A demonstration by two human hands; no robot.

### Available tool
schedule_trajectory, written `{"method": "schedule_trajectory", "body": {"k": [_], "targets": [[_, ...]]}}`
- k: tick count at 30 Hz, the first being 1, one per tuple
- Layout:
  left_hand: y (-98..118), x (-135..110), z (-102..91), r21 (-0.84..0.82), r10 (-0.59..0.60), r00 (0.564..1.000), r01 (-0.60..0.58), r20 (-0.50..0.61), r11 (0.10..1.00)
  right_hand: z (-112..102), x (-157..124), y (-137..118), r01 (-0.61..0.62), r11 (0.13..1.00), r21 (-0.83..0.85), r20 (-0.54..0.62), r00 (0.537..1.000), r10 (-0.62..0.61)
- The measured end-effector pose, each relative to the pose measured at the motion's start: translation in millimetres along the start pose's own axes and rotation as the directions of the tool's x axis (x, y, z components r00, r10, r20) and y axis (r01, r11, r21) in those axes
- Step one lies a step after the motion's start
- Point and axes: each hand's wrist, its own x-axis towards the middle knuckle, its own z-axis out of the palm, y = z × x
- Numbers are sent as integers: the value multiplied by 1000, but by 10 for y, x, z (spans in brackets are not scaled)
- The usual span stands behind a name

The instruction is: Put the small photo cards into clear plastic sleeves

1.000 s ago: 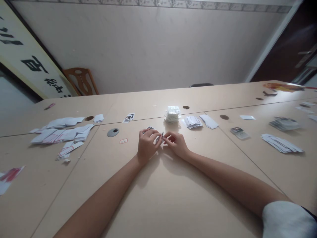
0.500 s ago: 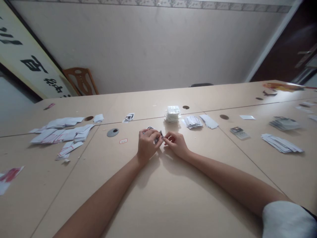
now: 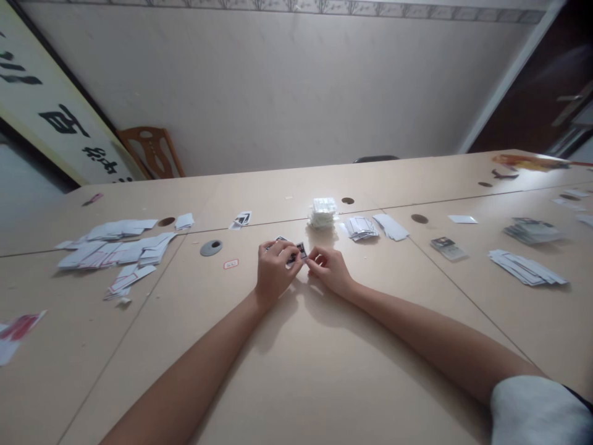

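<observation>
My left hand (image 3: 277, 269) is closed around small dark-and-white picture cards (image 3: 302, 250), which stick out past its fingers. How many cards it holds is hidden by the fingers. My right hand (image 3: 330, 267) pinches at the right end of the card, thumb and forefinger pressed together at its edge. Both hands are just above the table, close together. Beyond them stands a stack of clear plastic sleeves or cases (image 3: 323, 213). A few loose picture cards (image 3: 241, 220) lie farther left.
On the left lie spread white paper packets (image 3: 111, 252) and a grey cable-hole cover (image 3: 211, 248). To the right are a pile of cards (image 3: 361, 228), white slips (image 3: 391, 227), a sleeved card stack (image 3: 448, 248), fanned white cards (image 3: 527, 267) and another clear stack (image 3: 532, 231).
The card between my hands has turned so that more of its picture face shows. My hands have shifted only slightly; the things on the table have stayed put.
</observation>
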Motion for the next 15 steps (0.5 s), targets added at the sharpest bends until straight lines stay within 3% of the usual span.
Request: {"method": "schedule_trajectory", "body": {"k": [15], "targets": [[-31,-3,19,-22,-16,999,16,36,1000,-1,-8,8,-34,998,53,-33,999,36]]}}
